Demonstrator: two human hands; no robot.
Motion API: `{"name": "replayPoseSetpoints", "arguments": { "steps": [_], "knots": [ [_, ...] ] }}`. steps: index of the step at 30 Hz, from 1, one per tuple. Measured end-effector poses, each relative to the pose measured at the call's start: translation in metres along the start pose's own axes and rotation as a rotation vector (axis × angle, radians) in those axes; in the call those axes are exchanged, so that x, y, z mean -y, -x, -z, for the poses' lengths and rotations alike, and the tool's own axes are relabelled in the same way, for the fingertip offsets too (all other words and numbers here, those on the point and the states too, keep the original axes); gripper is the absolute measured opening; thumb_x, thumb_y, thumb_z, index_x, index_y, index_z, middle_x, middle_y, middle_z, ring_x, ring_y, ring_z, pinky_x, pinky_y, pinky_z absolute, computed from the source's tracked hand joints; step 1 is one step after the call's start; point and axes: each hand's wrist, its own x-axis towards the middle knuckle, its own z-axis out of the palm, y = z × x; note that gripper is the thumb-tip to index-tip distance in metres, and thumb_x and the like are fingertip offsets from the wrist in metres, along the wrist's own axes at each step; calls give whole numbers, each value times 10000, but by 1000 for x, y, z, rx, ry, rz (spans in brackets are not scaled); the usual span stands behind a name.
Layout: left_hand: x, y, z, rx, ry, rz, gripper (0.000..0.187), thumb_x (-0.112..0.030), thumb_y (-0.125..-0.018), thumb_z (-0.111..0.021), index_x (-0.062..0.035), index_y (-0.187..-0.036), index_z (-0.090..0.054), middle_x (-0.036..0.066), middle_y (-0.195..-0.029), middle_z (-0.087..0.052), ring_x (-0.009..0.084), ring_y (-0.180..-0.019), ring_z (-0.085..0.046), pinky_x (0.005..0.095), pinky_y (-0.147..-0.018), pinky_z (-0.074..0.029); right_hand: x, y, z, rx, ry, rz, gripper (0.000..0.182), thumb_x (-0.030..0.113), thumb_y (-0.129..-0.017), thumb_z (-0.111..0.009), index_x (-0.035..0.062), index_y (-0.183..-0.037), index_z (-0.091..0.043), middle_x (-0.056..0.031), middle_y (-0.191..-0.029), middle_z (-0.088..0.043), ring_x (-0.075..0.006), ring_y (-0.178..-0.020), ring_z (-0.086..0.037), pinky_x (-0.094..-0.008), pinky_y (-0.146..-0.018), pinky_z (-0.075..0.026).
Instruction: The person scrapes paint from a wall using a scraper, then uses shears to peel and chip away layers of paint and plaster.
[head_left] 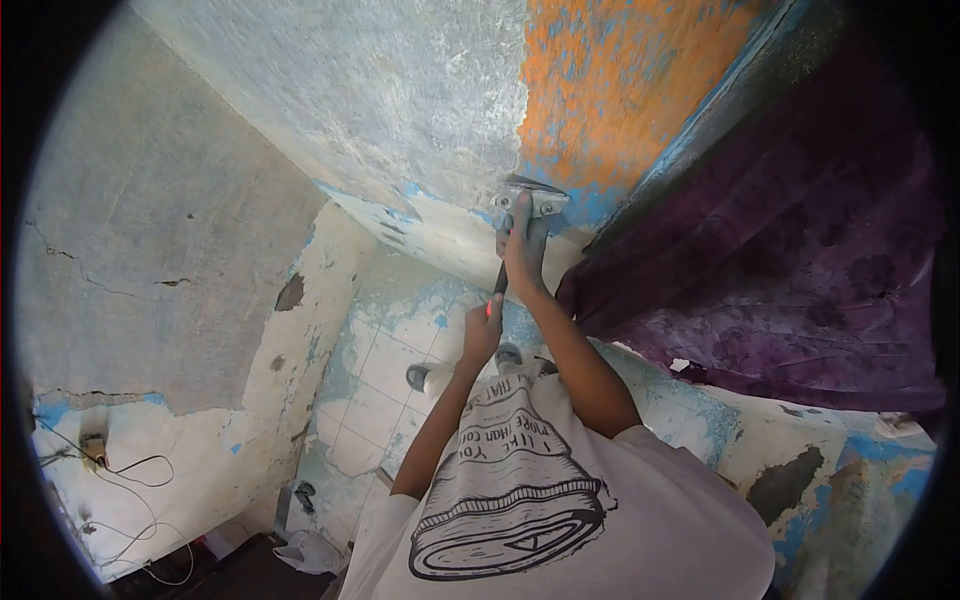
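Observation:
A wall scraper [547, 201] with a wide blade, two round screws or knobs on its head and a dark handle is pressed near the lower edge of the painted wall. Just behind the blade, my right hand [522, 255] is closed on it, thumb lying along the head. Lower down, my left hand [482, 332] wraps the end of the handle, where a small red-orange spot shows. Above the blade, an orange paint patch [620, 85] flecked with blue meets the scraped grey-white wall [400, 80]. Blue paint borders the blade on its right.
A purple curtain [780, 250] hangs on the right. To the left stands a grey, cracked wall [160, 240]. Paint flakes cover the tiled floor [370, 370] around my feet. Loose cables [140, 470] hang from a socket at lower left, near a white plastic bag [305, 552].

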Motion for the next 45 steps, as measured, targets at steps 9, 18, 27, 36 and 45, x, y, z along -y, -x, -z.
{"name": "replayPoseSetpoints", "arguments": {
  "steps": [9, 18, 27, 36, 45],
  "knots": [
    [-1, -2, 9, -19, -72, -59, 671, -474, -1032, -487, 44, -608, -521, 116, -496, -464, 212, -472, -441, 426, -488, -359, 7, 4, -6, 36, -65, 5, 520, 600, -995, -490, 133, -786, -398, 49, -595, -367, -63, -415, -342, -247, -385, -249],
    [-5, -8, 18, -19, -73, -31, 683, -483, -1030, -488, 60, -618, -532, 156, -499, -454, 223, -472, -434, 433, -496, -363, 3, -2, -9, 19, -101, -7, 586, 649, -961, -513, 134, -719, -372, 53, -548, -301, -71, -396, -336, -256, -379, -257],
    [11, -2, 22, 1, -136, 23, 680, -480, -1026, -502, 71, -628, -535, 187, -505, -468, 244, -474, -420, 448, -512, -373, -19, -3, -1, -44, -100, -123, 589, 654, -962, -505, 149, -690, -376, 56, -537, -305, -68, -390, -322, -259, -378, -233],
    [24, -15, 13, 72, -85, 48, 665, -466, -1030, -491, 66, -634, -538, 162, -496, -454, 232, -464, -435, 443, -506, -377, -14, -4, -2, -91, -42, -55, 567, 619, -989, -486, 152, -686, -376, 63, -527, -311, -65, -391, -321, -259, -377, -234],
    [11, -15, 19, 131, -70, 116, 663, -468, -1039, -471, 15, -589, -526, 84, -488, -476, 175, -472, -462, 400, -483, -369, -15, -3, -3, -67, -23, -23, 584, 624, -983, -497, 143, -672, -381, 62, -514, -309, -72, -386, -315, -262, -383, -234]
  ]
}}
